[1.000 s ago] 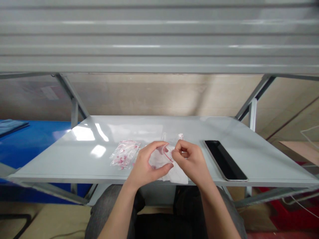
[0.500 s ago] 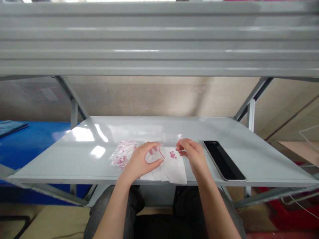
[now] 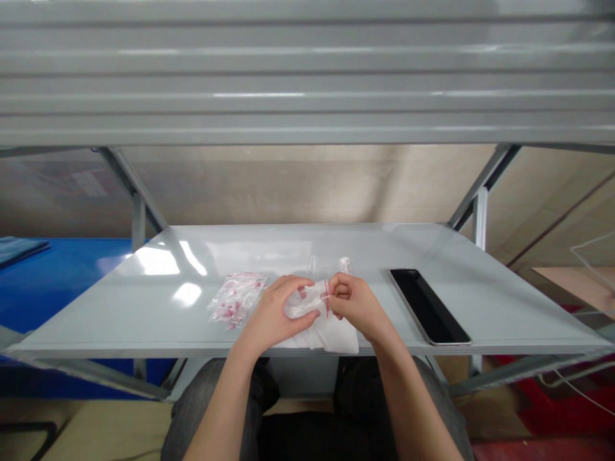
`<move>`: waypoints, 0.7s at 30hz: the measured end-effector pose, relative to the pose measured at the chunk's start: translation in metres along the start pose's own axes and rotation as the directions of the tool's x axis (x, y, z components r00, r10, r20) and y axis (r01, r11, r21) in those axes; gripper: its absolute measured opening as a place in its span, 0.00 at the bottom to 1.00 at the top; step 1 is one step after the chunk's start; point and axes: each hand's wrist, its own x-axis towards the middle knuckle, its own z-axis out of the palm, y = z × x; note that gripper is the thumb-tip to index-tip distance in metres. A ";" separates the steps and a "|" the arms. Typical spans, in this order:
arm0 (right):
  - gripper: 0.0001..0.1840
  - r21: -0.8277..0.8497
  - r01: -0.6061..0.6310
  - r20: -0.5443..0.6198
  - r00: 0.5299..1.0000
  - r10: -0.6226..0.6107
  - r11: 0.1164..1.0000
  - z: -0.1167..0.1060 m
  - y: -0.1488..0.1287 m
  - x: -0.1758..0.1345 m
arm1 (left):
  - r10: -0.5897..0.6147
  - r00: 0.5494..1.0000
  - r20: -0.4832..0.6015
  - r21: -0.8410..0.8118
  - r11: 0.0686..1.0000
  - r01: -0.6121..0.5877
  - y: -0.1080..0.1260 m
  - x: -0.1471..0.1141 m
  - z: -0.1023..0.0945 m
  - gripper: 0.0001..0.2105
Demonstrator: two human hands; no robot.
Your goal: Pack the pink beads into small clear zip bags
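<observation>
Nearest: white sheet (image 3: 340,338) at the front edge of the surface (image 3: 384,246), under both hands. Above it, between the hands, is a clear zip bag (image 3: 314,296). Its red zip line (image 3: 327,312) runs roughly near-to-far, so the zip end faces the right hand (image 3: 353,299), which is nearer to it and touching. That hand has fingers curled, thumb and index pinching the bag at the zip line. Left hand (image 3: 276,314) is on the bag's other side, thumb and index arched apart around it; lower fingers hidden, so can't tell how firmly it grips.

Just left of the left hand: pile of clear zip bags (image 3: 235,301) with small pink pieces in them. Well right of the right hand: black tablet-like slab (image 3: 429,307), long axis slanting away to the left. Just beyond the right hand: small patterned packet (image 3: 344,263). Farthest: beige wall (image 3: 288,186).
</observation>
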 end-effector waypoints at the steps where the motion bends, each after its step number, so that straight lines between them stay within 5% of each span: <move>1: 0.05 0.017 -0.003 0.014 1.000 0.003 1.000 0.000 0.000 0.000 | 0.005 1.000 0.010 -0.004 1.000 -0.005 0.000 0.000 0.000 0.18; 8: 0.09 -0.032 -0.026 0.023 0.999 0.026 0.999 0.007 0.003 0.004 | -0.057 0.997 0.044 -0.068 0.996 0.060 0.006 0.002 0.005 0.25; 21: 0.10 -0.033 -0.090 0.075 0.993 0.092 0.995 -0.002 -0.001 0.001 | -0.017 1.000 0.022 -0.073 0.997 0.018 0.003 0.002 0.005 0.18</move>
